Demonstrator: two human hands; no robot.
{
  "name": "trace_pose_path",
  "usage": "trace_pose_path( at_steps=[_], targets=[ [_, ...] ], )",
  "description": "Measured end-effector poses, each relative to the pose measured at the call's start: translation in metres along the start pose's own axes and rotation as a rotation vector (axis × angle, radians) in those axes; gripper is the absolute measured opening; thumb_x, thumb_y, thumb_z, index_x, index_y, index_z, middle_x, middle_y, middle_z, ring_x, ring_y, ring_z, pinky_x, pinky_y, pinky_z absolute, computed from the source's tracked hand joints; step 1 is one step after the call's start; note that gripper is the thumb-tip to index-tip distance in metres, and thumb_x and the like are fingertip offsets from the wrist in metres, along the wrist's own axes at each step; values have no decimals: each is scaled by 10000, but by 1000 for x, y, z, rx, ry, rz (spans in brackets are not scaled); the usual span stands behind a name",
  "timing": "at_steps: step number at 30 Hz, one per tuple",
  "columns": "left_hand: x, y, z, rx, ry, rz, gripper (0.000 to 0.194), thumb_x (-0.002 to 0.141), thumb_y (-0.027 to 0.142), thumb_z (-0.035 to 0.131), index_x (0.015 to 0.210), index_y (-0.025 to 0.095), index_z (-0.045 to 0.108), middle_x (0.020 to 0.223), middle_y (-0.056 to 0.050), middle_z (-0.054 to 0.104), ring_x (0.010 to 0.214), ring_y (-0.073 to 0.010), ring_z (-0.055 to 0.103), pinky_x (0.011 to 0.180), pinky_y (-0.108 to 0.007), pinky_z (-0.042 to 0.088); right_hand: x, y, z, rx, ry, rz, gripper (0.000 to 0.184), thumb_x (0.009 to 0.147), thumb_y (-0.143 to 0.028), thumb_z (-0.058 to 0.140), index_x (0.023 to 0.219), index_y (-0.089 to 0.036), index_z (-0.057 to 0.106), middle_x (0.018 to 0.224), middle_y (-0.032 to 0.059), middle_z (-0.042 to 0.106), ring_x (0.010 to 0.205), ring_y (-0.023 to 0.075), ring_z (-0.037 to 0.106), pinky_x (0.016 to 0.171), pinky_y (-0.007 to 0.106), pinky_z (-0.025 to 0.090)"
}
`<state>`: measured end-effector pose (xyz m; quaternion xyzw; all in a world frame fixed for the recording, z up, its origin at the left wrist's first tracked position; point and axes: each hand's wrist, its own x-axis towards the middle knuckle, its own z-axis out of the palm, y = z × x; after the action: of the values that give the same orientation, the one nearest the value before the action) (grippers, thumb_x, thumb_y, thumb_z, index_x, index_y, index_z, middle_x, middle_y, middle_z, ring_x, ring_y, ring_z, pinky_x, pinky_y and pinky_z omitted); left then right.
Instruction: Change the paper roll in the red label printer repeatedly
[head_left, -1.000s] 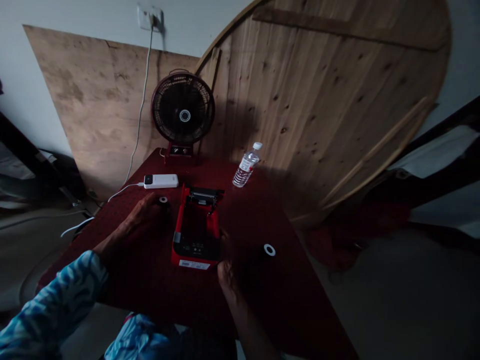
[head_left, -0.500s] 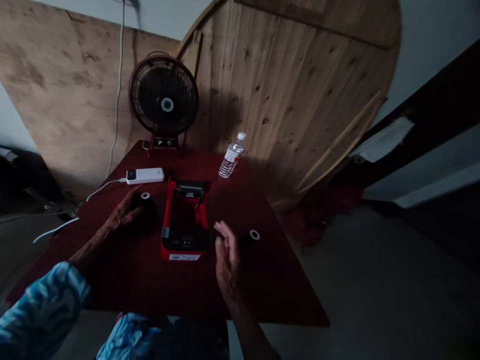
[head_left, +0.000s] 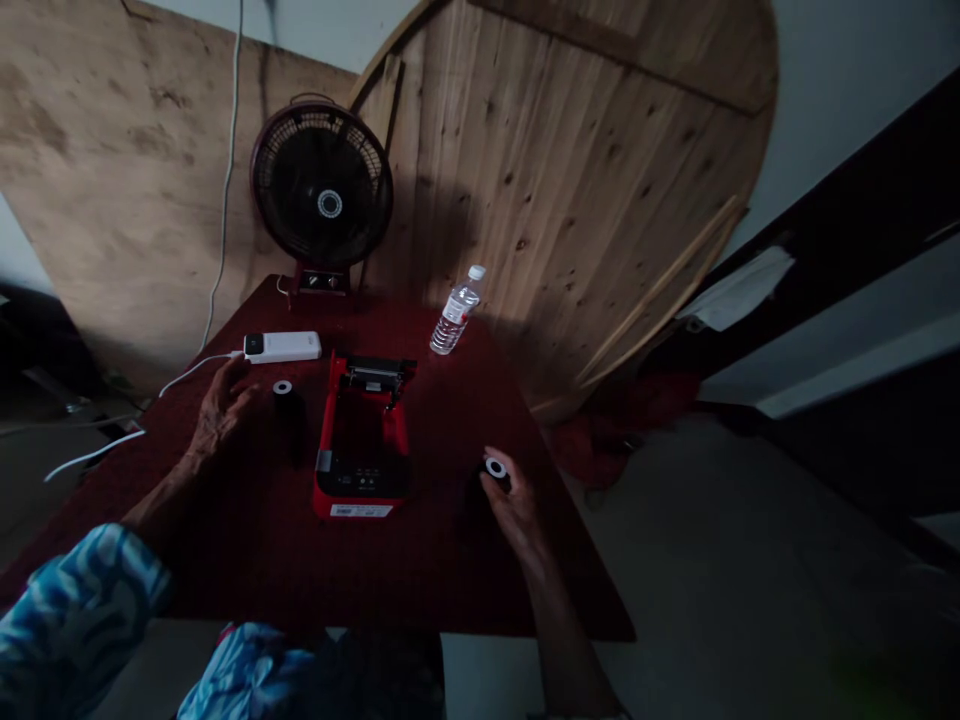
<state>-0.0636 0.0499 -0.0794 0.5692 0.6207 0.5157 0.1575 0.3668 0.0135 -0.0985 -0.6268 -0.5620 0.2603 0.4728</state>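
Dark red surface [head_left: 427, 590], dimly lit. Right hand [head_left: 517, 508] wrapped around the right roll [head_left: 496, 468], thumb on one side, fingers on the other; white ring-shaped end faces up, lower part lost in shadow. Red printer [head_left: 363, 492] stands between the two hands, touched by neither; top open, interior dark, black part [head_left: 373, 375] raised at far end. Left hand [head_left: 219, 412] loosely spread, holding nothing; fingertips close to the white power bank [head_left: 283, 346], contact cannot be told. Left roll [head_left: 283, 405] upright between left hand and printer, apart from both. Farther: clear bottle [head_left: 454, 318], white cap on; fan [head_left: 322, 190] at the far edge; round wooden panel [head_left: 570, 170] behind.
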Motion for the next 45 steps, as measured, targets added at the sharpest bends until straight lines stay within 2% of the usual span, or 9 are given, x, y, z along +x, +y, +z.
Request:
trace_pose_path(
  at_steps=[6, 9, 14, 19, 23, 29, 33, 39, 45],
  targets=[
    [1, 16, -5, -99, 43, 10, 559, 916, 470, 602, 1388, 202, 474, 1494, -90, 498, 1320, -297, 522, 1101, -438, 454, -23, -59, -8, 446, -153, 72, 539, 762, -564, 726, 1198, -255, 656, 1239, 124, 718, 1104, 280, 695, 841, 393, 596],
    [-3, 29, -10, -109, 101, 119, 517, 919, 437, 608, 1368, 203, 503, 1461, -80, 526, 1303, -268, 531, 1104, -407, 445, -41, -92, -3, 617, -235, 18, 534, 758, -554, 759, 1217, -303, 651, 1254, 88, 715, 1166, 271, 676, 895, 398, 598],
    [-34, 75, -19, -146, 132, 201, 265, 928, 414, 580, 1049, 204, 688, 1063, -51, 723, 1040, -235, 661, 969, -384, 515, -58, -128, 13, 668, -400, -153, 394, 870, -516, 671, 1221, -337, 657, 1214, 52, 727, 1151, 245, 687, 997, 440, 560],
    [-76, 140, -25, -327, -606, -35, 386, 958, 501, 491, 1097, 240, 739, 1052, -50, 763, 1003, -244, 691, 868, -331, 553, -66, -152, 24, 645, -539, -309, 336, 928, -482, 601, 1237, -358, 646, 1233, 48, 704, 1176, 246, 669, 1015, 458, 552],
    [-84, 163, -25, -508, -840, -207, 400, 934, 547, 504, 1115, 280, 740, 997, -15, 765, 906, -215, 686, 825, -313, 552, -73, -158, 30, 591, -653, -403, 315, 985, -415, 528, 1289, -410, 610, 1301, 23, 651, 1253, 211, 608, 1075, 417, 507],
    [-82, 149, -27, -705, -1103, -334, 436, 859, 504, 662, 1195, 229, 707, 1118, -73, 747, 940, -237, 703, 852, -346, 541, -85, -147, 33, 487, -739, -471, 370, 1017, -382, 453, 1376, -424, 535, 1391, 26, 582, 1332, 202, 536, 1118, 406, 463],
    [-75, 147, -34, -678, -1064, -369, 427, 822, 456, 723, 1187, 236, 707, 1149, -82, 752, 1057, -281, 698, 897, -380, 539, -79, -130, 26, 364, -582, -433, 409, 961, -329, 568, 1367, -376, 561, 1430, 42, 566, 1351, 217, 524, 1124, 395, 460],
    [-26, 145, -14, 9, -780, 41, 377, 837, 391, 644, 1166, 217, 701, 1024, -48, 769, 884, -230, 718, 772, -322, 555, -61, -62, 19, 273, -187, -98, 317, 918, -410, 612, 1190, -260, 676, 1247, 95, 708, 1143, 229, 681, 967, 384, 570],
    [-1, 135, 27, 387, -728, 359, 333, 830, 202, 637, 1152, 236, 715, 1098, -38, 755, 944, -210, 723, 848, -300, 547, -64, 0, 21, 143, -145, -31, 379, 878, -490, 591, 1111, -217, 713, 1144, 130, 756, 1039, 264, 727, 907, 432, 592]
  ],
)
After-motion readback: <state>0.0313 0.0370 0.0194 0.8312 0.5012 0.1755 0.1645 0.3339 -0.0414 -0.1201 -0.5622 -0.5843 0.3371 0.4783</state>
